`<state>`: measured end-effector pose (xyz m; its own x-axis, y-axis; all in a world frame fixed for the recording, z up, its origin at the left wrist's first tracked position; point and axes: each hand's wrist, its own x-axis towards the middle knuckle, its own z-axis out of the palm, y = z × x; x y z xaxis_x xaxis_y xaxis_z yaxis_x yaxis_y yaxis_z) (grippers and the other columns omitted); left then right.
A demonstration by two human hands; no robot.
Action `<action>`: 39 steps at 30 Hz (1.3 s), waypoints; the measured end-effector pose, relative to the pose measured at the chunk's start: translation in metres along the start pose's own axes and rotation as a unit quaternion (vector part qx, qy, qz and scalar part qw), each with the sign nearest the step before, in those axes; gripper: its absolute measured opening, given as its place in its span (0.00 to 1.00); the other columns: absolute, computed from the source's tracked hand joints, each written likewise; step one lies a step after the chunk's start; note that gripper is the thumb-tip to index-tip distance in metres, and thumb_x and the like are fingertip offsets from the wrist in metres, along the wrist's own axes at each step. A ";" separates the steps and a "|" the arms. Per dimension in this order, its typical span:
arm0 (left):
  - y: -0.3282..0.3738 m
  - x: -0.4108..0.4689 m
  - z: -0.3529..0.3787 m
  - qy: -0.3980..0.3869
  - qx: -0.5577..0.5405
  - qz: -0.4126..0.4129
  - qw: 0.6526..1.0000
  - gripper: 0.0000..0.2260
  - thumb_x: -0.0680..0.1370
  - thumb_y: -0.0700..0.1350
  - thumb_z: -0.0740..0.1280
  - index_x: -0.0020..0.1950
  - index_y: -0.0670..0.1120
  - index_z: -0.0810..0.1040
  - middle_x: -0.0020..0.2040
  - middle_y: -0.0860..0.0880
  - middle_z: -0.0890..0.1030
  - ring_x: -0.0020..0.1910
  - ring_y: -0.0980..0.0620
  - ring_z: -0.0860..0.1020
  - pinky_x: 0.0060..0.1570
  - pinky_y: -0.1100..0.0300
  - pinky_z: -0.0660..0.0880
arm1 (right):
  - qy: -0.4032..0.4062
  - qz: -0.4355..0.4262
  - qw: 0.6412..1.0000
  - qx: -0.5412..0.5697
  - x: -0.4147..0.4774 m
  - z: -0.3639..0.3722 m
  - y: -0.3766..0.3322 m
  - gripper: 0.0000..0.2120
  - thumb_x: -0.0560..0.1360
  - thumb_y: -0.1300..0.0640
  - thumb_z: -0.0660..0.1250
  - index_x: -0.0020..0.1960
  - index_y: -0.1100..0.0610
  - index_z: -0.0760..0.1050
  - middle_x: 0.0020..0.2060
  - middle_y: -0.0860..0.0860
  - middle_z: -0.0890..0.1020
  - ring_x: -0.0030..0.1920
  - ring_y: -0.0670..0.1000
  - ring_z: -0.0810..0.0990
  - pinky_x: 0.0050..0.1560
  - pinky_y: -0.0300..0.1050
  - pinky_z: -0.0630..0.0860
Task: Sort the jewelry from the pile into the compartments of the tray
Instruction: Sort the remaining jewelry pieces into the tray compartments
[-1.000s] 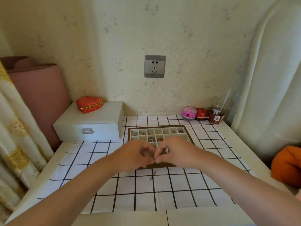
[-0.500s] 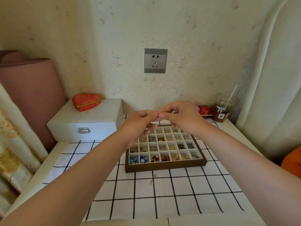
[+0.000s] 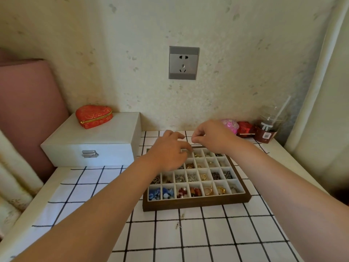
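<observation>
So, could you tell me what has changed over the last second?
The left hand and right hand moved from the near edge of the tray to its far side and, pinched together before, have parted. The tray and loose pieces stayed put.

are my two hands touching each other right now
Apart: the head view shows a gap of checked cloth between the left hand and the right hand.
</observation>
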<state>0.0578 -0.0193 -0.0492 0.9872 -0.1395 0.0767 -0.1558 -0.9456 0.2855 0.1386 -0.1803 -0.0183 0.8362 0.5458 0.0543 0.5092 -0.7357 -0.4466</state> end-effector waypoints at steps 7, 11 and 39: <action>-0.004 0.000 0.013 -0.044 0.064 0.027 0.997 0.18 0.81 0.55 0.55 0.70 0.60 0.73 0.74 0.50 0.67 0.72 0.49 0.59 0.69 0.47 0.61 | -0.046 0.008 0.999 -0.016 0.010 0.009 -0.004 0.07 0.74 0.57 0.71 0.40 0.53 0.86 0.37 0.46 0.86 0.41 0.48 0.85 0.47 0.52 0.84; -0.009 0.002 0.015 -0.018 0.062 0.027 0.998 0.17 0.80 0.55 0.57 0.68 0.60 0.76 0.72 0.51 0.69 0.71 0.50 0.61 0.67 0.48 0.64 | -0.072 0.003 0.996 -0.043 0.013 0.016 -0.006 0.06 0.74 0.56 0.70 0.40 0.50 0.85 0.37 0.44 0.85 0.40 0.45 0.83 0.45 0.48 0.83; -0.014 -0.028 0.009 0.075 -0.066 0.011 0.995 0.08 0.76 0.49 0.68 0.55 0.54 0.81 0.51 0.56 0.74 0.53 0.57 0.72 0.50 0.60 0.72 | -0.070 -0.080 0.987 -0.119 -0.035 0.003 -0.028 0.07 0.78 0.52 0.67 0.50 0.45 0.83 0.39 0.37 0.77 0.43 0.41 0.78 0.44 0.41 0.76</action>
<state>0.0328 -0.0052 -0.0640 0.9690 -0.1047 0.2236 -0.1899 -0.8948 0.4040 0.0949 -0.1777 -0.0099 0.7131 0.7007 -0.0238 0.6803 -0.6997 -0.2180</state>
